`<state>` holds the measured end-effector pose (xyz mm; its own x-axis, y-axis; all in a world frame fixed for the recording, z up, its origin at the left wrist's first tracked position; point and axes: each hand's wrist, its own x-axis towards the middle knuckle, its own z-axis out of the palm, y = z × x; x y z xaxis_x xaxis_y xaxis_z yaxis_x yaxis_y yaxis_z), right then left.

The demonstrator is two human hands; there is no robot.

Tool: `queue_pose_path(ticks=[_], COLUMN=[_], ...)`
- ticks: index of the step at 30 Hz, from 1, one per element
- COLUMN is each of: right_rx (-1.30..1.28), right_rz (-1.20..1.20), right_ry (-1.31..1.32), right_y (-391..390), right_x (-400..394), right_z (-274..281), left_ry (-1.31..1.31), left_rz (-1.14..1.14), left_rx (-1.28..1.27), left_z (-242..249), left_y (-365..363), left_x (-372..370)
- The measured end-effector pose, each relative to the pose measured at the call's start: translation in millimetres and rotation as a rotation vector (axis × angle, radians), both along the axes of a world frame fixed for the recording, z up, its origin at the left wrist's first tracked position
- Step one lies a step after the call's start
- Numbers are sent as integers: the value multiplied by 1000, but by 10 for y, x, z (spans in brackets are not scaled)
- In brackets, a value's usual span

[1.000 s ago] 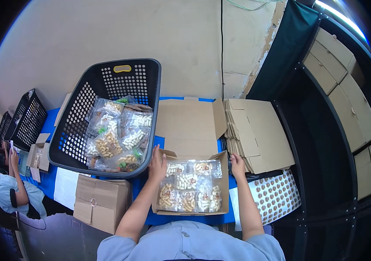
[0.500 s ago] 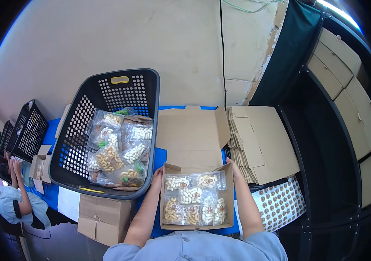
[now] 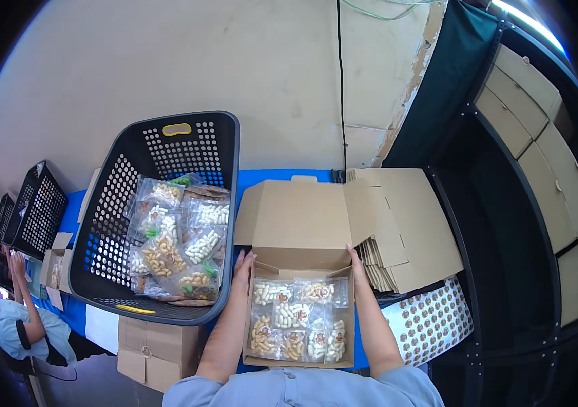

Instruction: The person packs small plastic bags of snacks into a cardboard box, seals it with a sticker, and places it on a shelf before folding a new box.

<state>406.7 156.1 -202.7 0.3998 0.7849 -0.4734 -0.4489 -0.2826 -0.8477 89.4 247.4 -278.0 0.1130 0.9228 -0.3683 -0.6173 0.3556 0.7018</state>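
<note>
An open cardboard box sits in front of my body, its lid tilted up at the far side. Inside lie several clear packets of white and tan pieces with round stickers. At the box's far left corner, my left hand grips the cardboard, fingers partly hidden. My right hand holds the far right corner, its fingers mostly behind the side wall. Left of the box, a black basket contains more packets, some with green pieces.
Flattened boxes are stacked at the right, above a sticker sheet. A black rack stands farther right. One closed box is below the basket. At far left, a co-worker reaches toward another box.
The lid has risen from lying back to a steeper tilt. Both hands remain at the box's far corners. The view has shifted slightly.
</note>
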Motion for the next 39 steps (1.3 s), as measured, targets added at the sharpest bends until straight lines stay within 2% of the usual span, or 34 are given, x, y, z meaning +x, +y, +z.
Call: queue_pose_path(ticks=[2,3,4,5,6,8,9,10,12,14,16,19,23,25,26,28,30,32,35,39], right_rx=[15,-2,-23,-12,-21,116,182,179,157,122,204,195,206,148,91,92,96,190,175,208], right_rz=[-10,40,90,59,56,36,-83,-86,-80,-46,-117,-146,-141,-136,-134,-155,-183,-188,-56,41], right_ry=[-26,-87,-145,-71,-65,-57,68,68,-307,-360,-656,-698,-833,-811,-784,-785,-789,-840,-735,-777], right_y=[4,2,-2,14,-53,-116,-143,-185,-271,-319,-326,-399,-409,-428,-431,-442,-464,-528,-669,-896], right_x=[127,201,291,414,397,375,336,317,307,305,239,233,211,177,148,109,96,80,82,31], right_z=[-134,-244,-396,-624,-628,-493,-440,-385,-344,-366,-438,-449,-432,-332,-282,-237,-188,-153,-117,16], left_ry=[90,227,229,226,224,240,316,391,426,459,525,628,567,741,742,1127,1151,1149,1090,1054], left_rz=[-103,-75,-78,-66,-54,-55,-58,-60,-47,-34,-48,-39,-101,-209,-205,-267,-294,-119,-241,-195], left_rx=[152,164,159,117,76,116,209,299,314,332,392,453,372,429,429,388,435,631,639,670], left_z=[129,189,273,373,425,391,393,385,343,281,266,284,370,301,271,440,559,547,692,531], left_y=[18,-8,-35,-59,-78,-48,-53,-81,-85,-105,-94,-121,-108,-23,12,23,-91,-256,-435,-554], left_x=[64,112,159,197,207,235,277,309,368,380,340,340,341,305,304,361,383,377,265,147])
